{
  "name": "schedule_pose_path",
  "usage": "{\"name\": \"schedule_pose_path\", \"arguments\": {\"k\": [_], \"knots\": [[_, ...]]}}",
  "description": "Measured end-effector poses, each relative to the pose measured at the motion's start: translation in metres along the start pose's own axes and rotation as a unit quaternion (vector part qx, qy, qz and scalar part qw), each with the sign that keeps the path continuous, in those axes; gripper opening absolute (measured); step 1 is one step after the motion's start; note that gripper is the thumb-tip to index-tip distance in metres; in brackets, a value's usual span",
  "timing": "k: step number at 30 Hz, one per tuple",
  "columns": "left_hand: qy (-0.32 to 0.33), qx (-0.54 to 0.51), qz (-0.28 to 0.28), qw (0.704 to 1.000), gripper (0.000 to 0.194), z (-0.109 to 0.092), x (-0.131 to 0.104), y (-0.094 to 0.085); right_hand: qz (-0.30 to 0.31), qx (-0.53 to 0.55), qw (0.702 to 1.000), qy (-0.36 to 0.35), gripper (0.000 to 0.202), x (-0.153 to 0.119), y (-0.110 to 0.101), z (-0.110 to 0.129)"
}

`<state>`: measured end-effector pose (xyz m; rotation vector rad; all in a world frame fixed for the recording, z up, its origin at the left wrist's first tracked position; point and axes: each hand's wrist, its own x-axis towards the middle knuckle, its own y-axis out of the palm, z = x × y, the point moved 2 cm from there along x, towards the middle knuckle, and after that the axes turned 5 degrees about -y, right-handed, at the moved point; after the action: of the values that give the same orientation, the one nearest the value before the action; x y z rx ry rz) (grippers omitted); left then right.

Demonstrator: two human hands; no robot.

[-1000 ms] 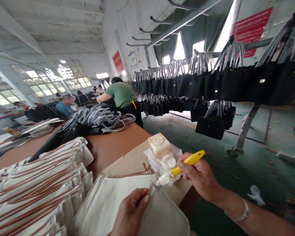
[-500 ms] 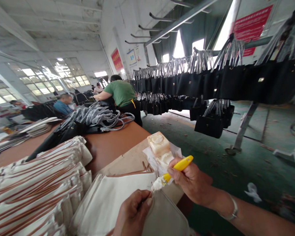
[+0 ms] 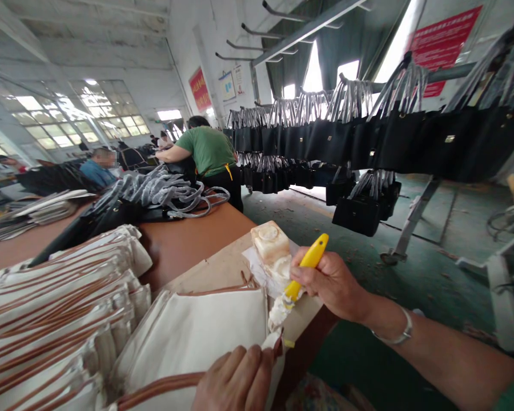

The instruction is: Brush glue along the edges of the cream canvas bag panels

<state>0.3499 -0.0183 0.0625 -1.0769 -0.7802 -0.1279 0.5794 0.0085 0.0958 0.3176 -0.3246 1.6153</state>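
Observation:
My right hand (image 3: 336, 282) grips the yellow handle of a brush (image 3: 309, 261), tilted with its bristles down. White paste cakes the bristles, which are at the right edge of a cream bag piece (image 3: 218, 325) with brown trim. My left hand (image 3: 240, 377) is closed on that piece's edge just below the bristles; a bit of white material and brown trim sticks out past its fingers. Behind the brush, a stained whitish plastic container (image 3: 270, 238) lies on a white sheet (image 3: 253, 260). My left thumb is hidden.
Left of me lies a thick stack of cream pieces with brown edging (image 3: 68, 308). Black bags with wrapped handles (image 3: 163, 191) lie farther along the brown table (image 3: 184, 245). A co-worker in green (image 3: 209, 151) bends over it. Black bags (image 3: 317, 142) hang from a wheeled rack at right.
The brush has become more upright, its bristles now lower at the piece's right edge. My left hand has turned over, its knuckles now up. The grey-looking panel at lower right no longer shows.

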Motion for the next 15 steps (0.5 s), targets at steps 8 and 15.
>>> {"name": "schedule_pose_path", "arguments": {"k": [8,15], "knots": [[0.023,0.024,0.024,0.999,0.028,0.001,-0.006,0.005,0.116,-0.101,0.987,-0.042,0.024,0.008,0.001,0.022],[0.002,0.019,0.019,1.0,0.032,0.006,-0.013,0.011,0.188,-0.072,0.979,-0.026,0.019,0.003,0.011,0.013]]}}
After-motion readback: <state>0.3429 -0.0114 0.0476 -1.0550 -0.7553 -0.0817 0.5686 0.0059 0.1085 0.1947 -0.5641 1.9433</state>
